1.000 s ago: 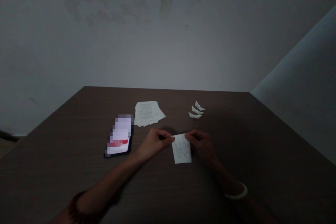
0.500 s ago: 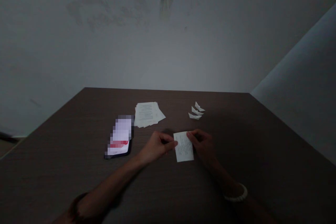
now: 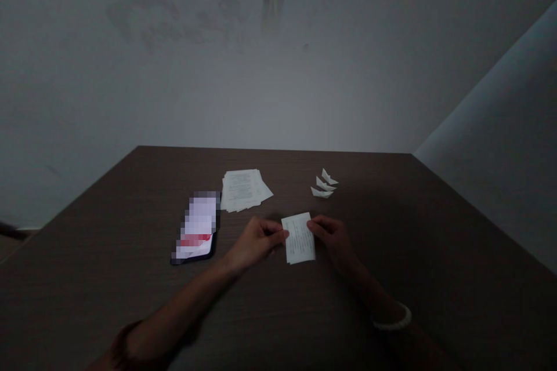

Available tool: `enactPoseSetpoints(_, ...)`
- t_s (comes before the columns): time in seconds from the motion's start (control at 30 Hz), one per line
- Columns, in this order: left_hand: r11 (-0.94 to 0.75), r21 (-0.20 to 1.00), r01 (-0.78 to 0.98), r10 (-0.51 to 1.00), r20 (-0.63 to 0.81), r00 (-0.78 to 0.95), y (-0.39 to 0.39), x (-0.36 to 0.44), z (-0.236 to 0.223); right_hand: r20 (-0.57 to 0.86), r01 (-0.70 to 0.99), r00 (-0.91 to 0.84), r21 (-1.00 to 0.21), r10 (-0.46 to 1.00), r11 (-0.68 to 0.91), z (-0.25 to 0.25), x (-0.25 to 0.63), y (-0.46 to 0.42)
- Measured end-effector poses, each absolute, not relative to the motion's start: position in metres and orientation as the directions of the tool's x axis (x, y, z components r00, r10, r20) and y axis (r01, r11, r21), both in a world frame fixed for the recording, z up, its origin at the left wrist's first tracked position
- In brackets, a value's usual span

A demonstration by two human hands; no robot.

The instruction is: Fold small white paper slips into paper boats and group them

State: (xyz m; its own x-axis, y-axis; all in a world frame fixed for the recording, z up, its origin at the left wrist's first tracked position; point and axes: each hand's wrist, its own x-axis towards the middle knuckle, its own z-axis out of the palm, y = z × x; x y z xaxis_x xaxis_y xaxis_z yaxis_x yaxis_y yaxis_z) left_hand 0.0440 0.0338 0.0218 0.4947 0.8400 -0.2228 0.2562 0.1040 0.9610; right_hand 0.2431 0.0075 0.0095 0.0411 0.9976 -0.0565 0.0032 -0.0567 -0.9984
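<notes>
A small sheet of printed paper [image 3: 299, 240], which looks folded over, is held just above the table between my two hands. My left hand [image 3: 260, 239] pinches its left edge between thumb and fingers. On the other side, my right hand [image 3: 333, 237] grips the upper right edge, thumb on top. The lower edge shows two layers slightly offset. Beyond the hands, to the right, several small folded paper boats [image 3: 324, 185] sit close together. Fingertips behind the paper are hidden.
A fanned stack of printed sheets [image 3: 243, 190] lies at the back, left of the boats. Nearer my left forearm rests a phone [image 3: 198, 226] with its screen lit and blurred. The brown table [image 3: 108, 232] reaches a grey wall [image 3: 278, 87] behind.
The paper has turned slightly between my hands, its right side now higher, and has shifted a little left. Both hands keep their hold on it.
</notes>
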Motion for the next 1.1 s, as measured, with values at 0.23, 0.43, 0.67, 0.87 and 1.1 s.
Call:
enactPoseSetpoints(0.23,0.138,0.955,0.261,0.852,-0.249,0.461,0.037,0.042,0.023,-0.056,0.019,-0.050,-0.998,0.997,-0.055,0.004,0.254,0.011)
enactPoseSetpoints(0.43,0.172,0.946,0.275,0.859,-0.281,0.428,0.037,0.042,0.027,-0.043,0.143,-0.013,-0.989,0.999,-0.041,0.005,0.253,0.009)
enactPoseSetpoints(0.67,0.168,0.945,0.282,0.866,-0.278,0.416,0.038,0.042,0.024,0.022,0.207,0.010,-0.978,1.000,0.020,-0.001,0.249,0.008)
enactPoseSetpoints(0.87,0.140,0.936,0.324,0.860,-0.277,0.429,0.038,0.042,0.022,0.096,0.299,0.043,-0.951,0.994,0.079,-0.003,0.249,0.007)
enactPoseSetpoints(1.1,0.106,0.941,0.320,0.879,-0.239,0.413,0.037,0.043,0.021,0.050,0.249,0.063,-0.968,0.997,0.033,0.000,0.247,0.009)
